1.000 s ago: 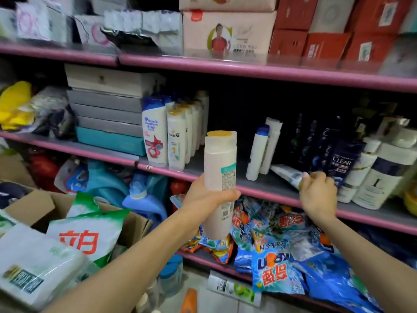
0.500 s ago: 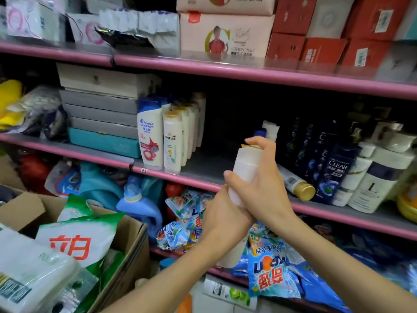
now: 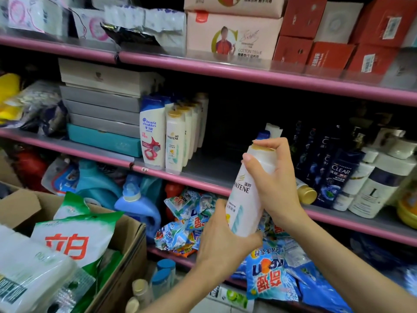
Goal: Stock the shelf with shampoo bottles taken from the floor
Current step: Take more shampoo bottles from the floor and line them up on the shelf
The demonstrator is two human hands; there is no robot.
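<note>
I hold a white Pantene shampoo bottle (image 3: 246,195) with a gold cap in both hands, tilted, in front of the middle pink shelf (image 3: 203,180). My left hand (image 3: 223,236) grips its lower end. My right hand (image 3: 274,181) wraps its upper part, fingers over the cap. On the shelf stands a row of Pantene bottles (image 3: 175,143) beside a Head & Shoulders bottle (image 3: 152,134). A gold-capped bottle (image 3: 305,193) lies on its side behind my right wrist. More bottles (image 3: 163,276) stand on the floor below.
A bare stretch of shelf (image 3: 216,168) lies between the Pantene row and dark Clear bottles (image 3: 334,177) at right. Stacked boxes (image 3: 101,105) fill the shelf's left. A cardboard box (image 3: 126,263) with detergent bags stands lower left. Detergent packets (image 3: 268,276) crowd the lower shelf.
My right hand left the shelf and closed on the top of the bottle. The bottle has been turned so its Pantene label faces me.
</note>
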